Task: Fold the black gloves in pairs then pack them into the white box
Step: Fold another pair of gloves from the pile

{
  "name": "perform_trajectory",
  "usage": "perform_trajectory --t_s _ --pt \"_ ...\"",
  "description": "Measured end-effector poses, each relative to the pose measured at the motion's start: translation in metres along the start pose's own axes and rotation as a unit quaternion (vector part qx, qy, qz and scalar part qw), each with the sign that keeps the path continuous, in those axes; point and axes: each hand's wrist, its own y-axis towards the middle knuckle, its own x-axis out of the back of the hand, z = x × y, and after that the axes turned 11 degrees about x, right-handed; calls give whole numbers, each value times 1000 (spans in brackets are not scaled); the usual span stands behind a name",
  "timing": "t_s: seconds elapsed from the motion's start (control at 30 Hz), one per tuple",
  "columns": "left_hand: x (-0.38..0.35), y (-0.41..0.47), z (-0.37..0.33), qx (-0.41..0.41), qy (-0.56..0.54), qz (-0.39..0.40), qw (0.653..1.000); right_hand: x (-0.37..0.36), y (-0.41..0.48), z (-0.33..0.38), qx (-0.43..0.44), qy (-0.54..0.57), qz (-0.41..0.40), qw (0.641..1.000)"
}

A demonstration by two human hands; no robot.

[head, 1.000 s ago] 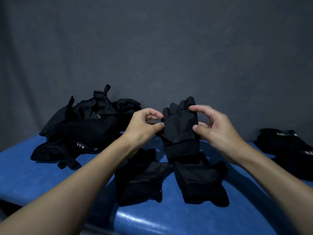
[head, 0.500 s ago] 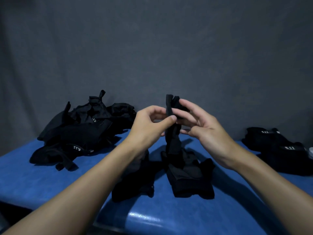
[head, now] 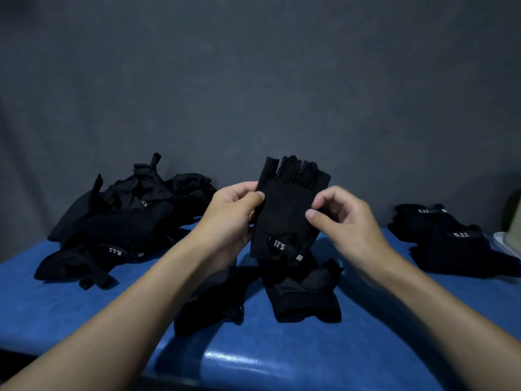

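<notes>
Pinching glove (head: 284,213), left hand (head: 229,214), right hand (head: 345,220), white box (head: 504,241) contents hidden

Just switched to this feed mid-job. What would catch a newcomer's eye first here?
A black fingerless glove is held upright at centre, its left edge pinched by the left hand and its right edge by the right hand. Beyond the left hand, a loose pile of gloves sprawls on the blue table; a tidier stack sits at far right.
</notes>
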Motion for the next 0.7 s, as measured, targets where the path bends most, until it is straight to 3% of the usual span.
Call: perform_trajectory --t_s 0.1,0.3,0.43,0.5,0.6,0.7 --pt "-2 1 5 2 20 -28 999 5 -2 0 -16 -8 -2 1000" --pt "-3 -7 11 -75 191 -44 978 15 -4 4 -31 -58 28 997" --pt "-6 -10 9 -38 163 -52 985 18 -2 5 -103 -48 27 993" --pt "-3 -11 12 11 193 -34 980 18 -4 1 -155 -33 72 985" --pt "9 -7 26 50 384 -27 922 21 -13 -11 -169 -131 163 963" --pt "16 -4 31 57 512 -32 857 27 -16 -17 -186 -162 173 954"
